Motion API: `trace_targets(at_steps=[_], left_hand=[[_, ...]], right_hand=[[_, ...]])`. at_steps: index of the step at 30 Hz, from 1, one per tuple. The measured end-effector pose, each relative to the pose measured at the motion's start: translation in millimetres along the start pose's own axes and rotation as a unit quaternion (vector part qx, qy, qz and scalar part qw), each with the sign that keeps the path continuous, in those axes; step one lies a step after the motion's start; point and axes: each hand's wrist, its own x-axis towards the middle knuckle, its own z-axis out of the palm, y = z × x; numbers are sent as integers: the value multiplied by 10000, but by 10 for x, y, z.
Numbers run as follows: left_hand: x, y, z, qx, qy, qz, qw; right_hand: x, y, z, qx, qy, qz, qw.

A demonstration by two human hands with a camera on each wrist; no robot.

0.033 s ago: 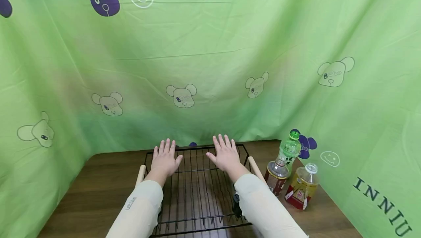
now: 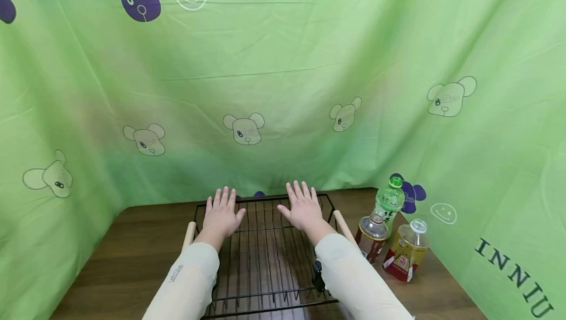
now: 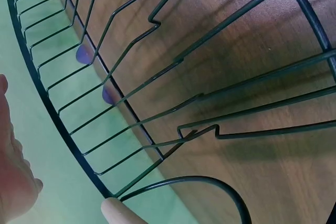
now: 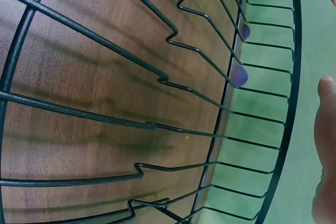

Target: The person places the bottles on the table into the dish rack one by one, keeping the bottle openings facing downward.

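Observation:
A black wire rack (image 2: 265, 256) with pale wooden side handles stands on the brown table in the head view. Over its left part I hold my left hand (image 2: 221, 217) palm down, fingers straight and thumb out to the side. My right hand (image 2: 304, 210) is spread the same way over the right part, near the wooden handle (image 2: 345, 226). Neither hand holds anything. In the left wrist view the edge of my left hand (image 3: 18, 177) shows beside the rack's rim (image 3: 58, 124). Part of my right hand (image 4: 326, 145) appears past the rim (image 4: 291, 103) in the right wrist view.
Right of the rack stand a green bottle (image 2: 389, 202), a clear bottle with a dark red label (image 2: 372, 236) and a bottle with a yellow and red label (image 2: 406, 251). A green printed cloth (image 2: 283, 79) hangs behind and around the wooden table (image 2: 128, 261).

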Motion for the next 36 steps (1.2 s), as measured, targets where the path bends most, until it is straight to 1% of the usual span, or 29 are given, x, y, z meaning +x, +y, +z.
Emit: trace_targets(at_steps=[3,6,8,11,14,17,19,21,24,29,33,36], left_hand=[[-11,-10,-22,-53,15,14,10000],[-38,-42,-86,-143,28,22,9999],[-60,-80,-142,-291,38,8,9996],[-123,-152,-262,-652,-17,0,9979],[-218,-253,-406,-1092,-94,52,9940],[-335,-378,-546,-1470,-116,197,9889],[-424,-472,-610,-1726,-105,296,9845],[-521,-574,-640,-1968,-81,360,9797],[-672,-728,-620,-2362,-52,328,9711],[-871,-929,-468,-2908,-47,124,9567],[-979,-1018,-328,-3293,-99,-57,9442],[-1042,-1040,-227,-3543,-118,-165,9349]], right_hand=[[-2,5,-18,35,17,-9,10000],[-8,10,-69,197,63,-27,9998],[-21,16,-118,398,134,-43,9991],[-57,39,-204,775,313,-88,9965],[-127,89,-281,1189,506,-137,9915],[-223,169,-350,1606,702,-139,9844],[-303,236,-400,1855,844,-126,9789],[-382,308,-446,2101,984,-102,9727],[-507,418,-506,2369,1122,-55,9650],[-713,615,-576,2642,1246,2,9564],[-874,735,-643,2759,1373,98,9513],[-997,820,-685,2791,1457,241,9488]])
